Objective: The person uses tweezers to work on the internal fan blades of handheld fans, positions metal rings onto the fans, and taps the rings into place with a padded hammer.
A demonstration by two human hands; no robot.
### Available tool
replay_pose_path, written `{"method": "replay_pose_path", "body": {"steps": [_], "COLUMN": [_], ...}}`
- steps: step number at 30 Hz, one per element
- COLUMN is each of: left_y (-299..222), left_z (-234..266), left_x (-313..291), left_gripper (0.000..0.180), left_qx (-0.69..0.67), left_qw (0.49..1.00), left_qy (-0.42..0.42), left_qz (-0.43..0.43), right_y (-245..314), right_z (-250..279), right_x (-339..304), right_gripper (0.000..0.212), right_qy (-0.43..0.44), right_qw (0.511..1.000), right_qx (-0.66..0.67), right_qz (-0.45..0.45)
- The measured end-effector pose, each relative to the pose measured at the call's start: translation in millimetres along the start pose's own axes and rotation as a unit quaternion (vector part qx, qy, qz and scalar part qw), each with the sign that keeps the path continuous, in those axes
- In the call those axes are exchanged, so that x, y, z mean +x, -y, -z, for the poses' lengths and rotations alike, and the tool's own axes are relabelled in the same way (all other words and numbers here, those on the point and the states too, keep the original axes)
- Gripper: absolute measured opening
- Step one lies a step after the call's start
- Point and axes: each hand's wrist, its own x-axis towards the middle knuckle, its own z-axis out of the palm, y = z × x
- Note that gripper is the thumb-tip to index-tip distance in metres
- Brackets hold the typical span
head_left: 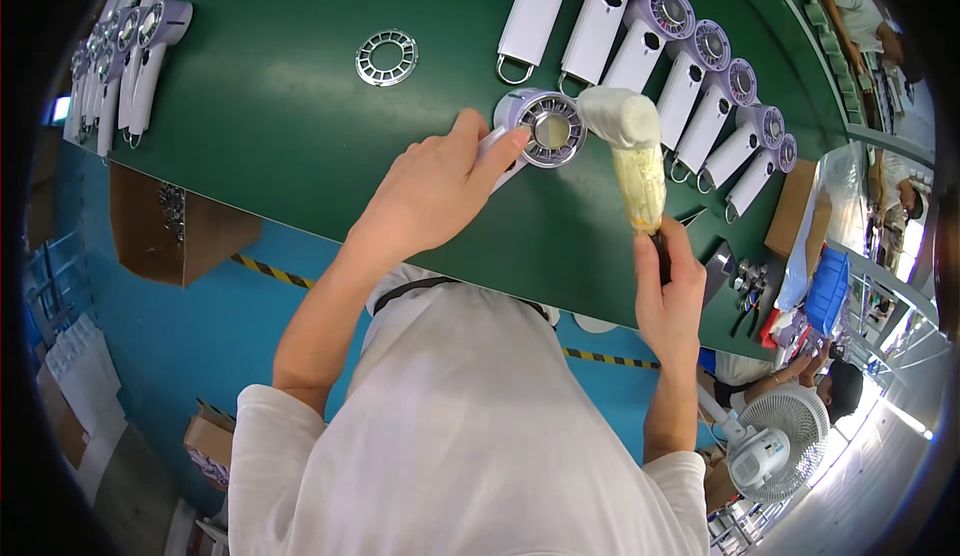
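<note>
A mallet (638,171) raised in one hand, a handheld fan (548,128) in the other.
The left hand's (432,191) fingers grasp the fan, its silver grille at their tips; the right hand's (672,291) fingers wrap the mallet's handle, padded head beyond them. Past the left fingers lies a silver ring (401,35) (loose on the green table (280,106)).

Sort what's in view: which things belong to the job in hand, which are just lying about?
Job, apparently:
purple-and-white handheld fan, in the left hand
wrapped mallet, in the right hand
likely the loose silver ring
likely the row of similar fans

Seemingly just around:
cardboard box, left
blue bin, right
large white fan, lower right
</note>
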Motion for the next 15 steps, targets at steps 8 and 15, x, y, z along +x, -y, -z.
{"method": "replay_pose_path", "body": {"steps": [8, 15], "left_y": [7.6, 10.9], "left_z": [3.2, 2.4], "left_x": [3.7, 4.0], "left_gripper": [0.050, 0.051], "left_qx": [0.014, 0.005], "left_qw": [0.999, 0.999], "left_qy": [0.035, 0.034], "left_qz": [-0.003, -0.009], "right_y": [5.3, 17.6], "right_z": [-2.1, 7.1], "right_x": [19.7, 18.6], "right_gripper": [0.028, 0.027], "right_qy": [0.011, -0.011], "right_qw": [0.999, 0.999], "right_qx": [-0.027, -0.035], "right_qz": [0.043, 0.033]}}
